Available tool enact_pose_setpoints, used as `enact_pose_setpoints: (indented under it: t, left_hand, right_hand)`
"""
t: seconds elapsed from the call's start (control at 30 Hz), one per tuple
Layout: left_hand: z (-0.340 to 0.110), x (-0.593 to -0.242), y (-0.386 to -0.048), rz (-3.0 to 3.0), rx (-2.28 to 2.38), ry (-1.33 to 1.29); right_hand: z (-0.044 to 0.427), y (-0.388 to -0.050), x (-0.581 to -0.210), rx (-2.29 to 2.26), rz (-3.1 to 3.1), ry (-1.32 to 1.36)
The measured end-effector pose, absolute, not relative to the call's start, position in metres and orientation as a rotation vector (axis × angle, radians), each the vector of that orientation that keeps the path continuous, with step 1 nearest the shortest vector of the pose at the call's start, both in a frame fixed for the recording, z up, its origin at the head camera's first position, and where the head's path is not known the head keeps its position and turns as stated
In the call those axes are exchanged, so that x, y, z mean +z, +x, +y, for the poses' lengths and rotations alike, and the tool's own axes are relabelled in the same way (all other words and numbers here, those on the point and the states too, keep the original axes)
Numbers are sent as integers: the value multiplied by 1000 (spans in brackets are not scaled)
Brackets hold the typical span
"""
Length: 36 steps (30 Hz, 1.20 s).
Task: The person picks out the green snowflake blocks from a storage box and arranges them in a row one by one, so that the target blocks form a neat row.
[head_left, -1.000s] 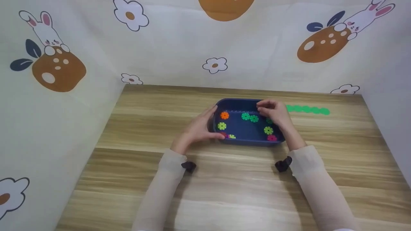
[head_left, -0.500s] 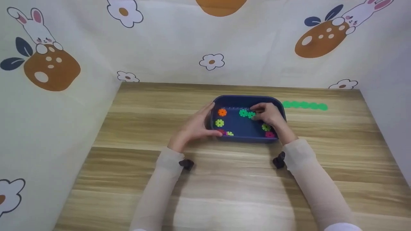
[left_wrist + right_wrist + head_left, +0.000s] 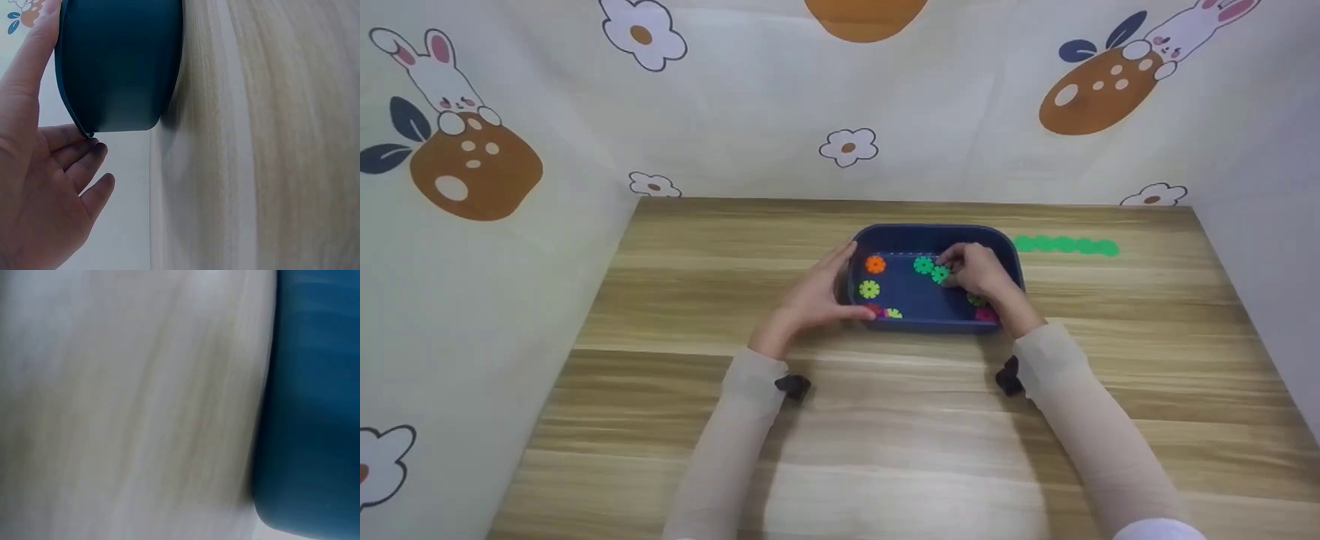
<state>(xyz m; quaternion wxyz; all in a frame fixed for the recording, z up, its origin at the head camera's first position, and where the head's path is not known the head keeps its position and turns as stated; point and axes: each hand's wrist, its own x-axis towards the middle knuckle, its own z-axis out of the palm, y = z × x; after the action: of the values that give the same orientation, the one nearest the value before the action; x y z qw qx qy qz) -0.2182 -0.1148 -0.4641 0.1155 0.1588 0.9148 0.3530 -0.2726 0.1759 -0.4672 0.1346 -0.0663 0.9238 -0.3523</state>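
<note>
A dark blue basket (image 3: 937, 325) stands on the table, holding several notched discs. My left hand (image 3: 810, 300) grips its left end, thumb along the front rim and fingers at the back; in the left wrist view the hand (image 3: 50, 185) spans the basket wall (image 3: 118, 67). Inside, my right hand (image 3: 979, 271) has thumb and fingertips at the edge of a green disc (image 3: 940, 274), pinching it. Another green disc (image 3: 922, 265) lies just left of that one. The right wrist view shows only the basket's outer wall (image 3: 315, 410) and the table, not the hand.
A row of green discs (image 3: 1065, 244) lies behind and right of the basket. Inside the basket are an orange disc (image 3: 875, 264), a yellow-green disc (image 3: 869, 289) and red ones at the front corners. A patterned cloth (image 3: 735, 112) rises behind the table (image 3: 885, 420).
My right hand has moved left and down inside the basket, from its back right side to the green discs. One green disc has shifted slightly. My left hand keeps its grip.
</note>
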Motion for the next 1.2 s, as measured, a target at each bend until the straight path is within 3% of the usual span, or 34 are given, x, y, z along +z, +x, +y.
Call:
enact_pose_setpoints:
  t: [0.87,1.2]
  left_hand:
    - [-113,-465,-217,2696,1005,490]
    - [-114,-463,-217,2655,1048,429]
  right_hand:
    - [187,-267,-457,-1376,2465,-420]
    - [199,-270,-431,-1460,2387,-297]
